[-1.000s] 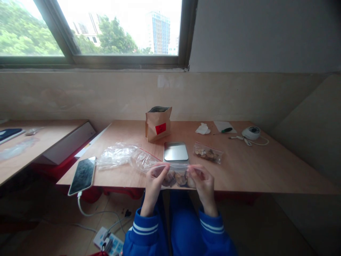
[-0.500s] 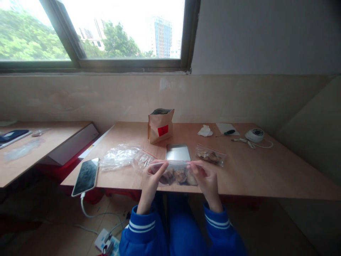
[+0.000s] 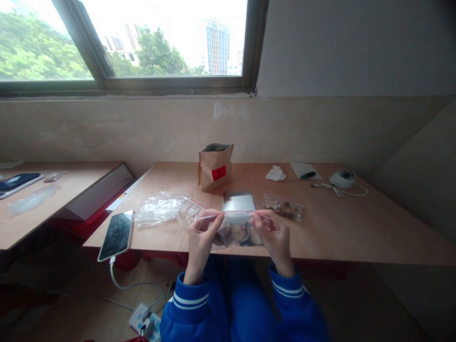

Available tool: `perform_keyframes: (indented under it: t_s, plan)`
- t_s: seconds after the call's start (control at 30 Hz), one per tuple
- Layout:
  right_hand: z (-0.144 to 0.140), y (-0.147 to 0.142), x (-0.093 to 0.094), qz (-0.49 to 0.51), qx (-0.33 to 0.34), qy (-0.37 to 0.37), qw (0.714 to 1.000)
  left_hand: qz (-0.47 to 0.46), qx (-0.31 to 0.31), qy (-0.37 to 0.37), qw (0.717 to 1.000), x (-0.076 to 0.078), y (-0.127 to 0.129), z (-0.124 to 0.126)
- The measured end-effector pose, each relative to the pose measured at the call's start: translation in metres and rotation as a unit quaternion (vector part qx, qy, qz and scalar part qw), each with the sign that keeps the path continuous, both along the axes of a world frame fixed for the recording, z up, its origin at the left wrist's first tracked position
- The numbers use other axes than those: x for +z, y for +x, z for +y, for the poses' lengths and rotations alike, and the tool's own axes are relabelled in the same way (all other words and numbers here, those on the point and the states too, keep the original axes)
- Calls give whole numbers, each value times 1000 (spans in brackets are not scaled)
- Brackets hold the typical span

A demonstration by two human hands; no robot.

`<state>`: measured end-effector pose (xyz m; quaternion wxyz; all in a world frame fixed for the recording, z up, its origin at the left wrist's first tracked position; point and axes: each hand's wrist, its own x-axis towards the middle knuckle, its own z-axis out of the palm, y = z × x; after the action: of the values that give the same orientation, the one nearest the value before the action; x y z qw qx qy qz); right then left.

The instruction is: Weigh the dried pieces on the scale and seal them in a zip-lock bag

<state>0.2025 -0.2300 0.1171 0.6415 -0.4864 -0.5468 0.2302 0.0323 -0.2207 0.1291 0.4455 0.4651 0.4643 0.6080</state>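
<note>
A clear zip bag (image 3: 240, 233) with brown and pale dried pieces in it hangs at the table's front edge. My left hand (image 3: 204, 233) pinches its top left corner, thumb on the near side. At the top right corner, my right hand (image 3: 273, 233) grips it the same way. Just beyond the bag lies a flat silver scale-like plate (image 3: 238, 200), partly covered by it. A second filled zip bag (image 3: 283, 207) rests to the right of the plate. Behind stands an open brown paper pouch (image 3: 215, 168) with a red label.
Loose clear plastic bags (image 3: 164, 208) lie left of my hands. A phone (image 3: 116, 235) on a cable overhangs the front left edge. Crumpled tissue (image 3: 275, 173), a screwdriver (image 3: 307, 175) and a white dome camera (image 3: 342, 179) sit at the back right. A power strip (image 3: 146, 323) is on the floor.
The view has shifted very slightly. Both hands keep hold of the zip bag's top corners, in nearly the same place.
</note>
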Motion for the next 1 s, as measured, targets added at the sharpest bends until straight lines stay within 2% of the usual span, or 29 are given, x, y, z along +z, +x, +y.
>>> perform_keyframes:
  t_s: [0.17,0.33,0.43,0.57,0.67,1.0]
  plan:
    - [2,0,4,-8,2,3,1000,-34,-25,-24,999,0,-1,3]
    - [0,2,12,-5,45,13,999,-46,-97,-26,994,3,-3,4]
    - [-3,0,14,22,67,1,998,-35,-86,-16,996,5,-3,2]
    - [-4,-3,13,50,58,9,997,-20,-79,-14,997,5,-4,0]
    - [-4,-4,13,46,51,24,997,-3,-78,-12,997,5,-4,-1]
    - [-3,3,14,33,41,1,999,35,-58,14,998,15,1,1]
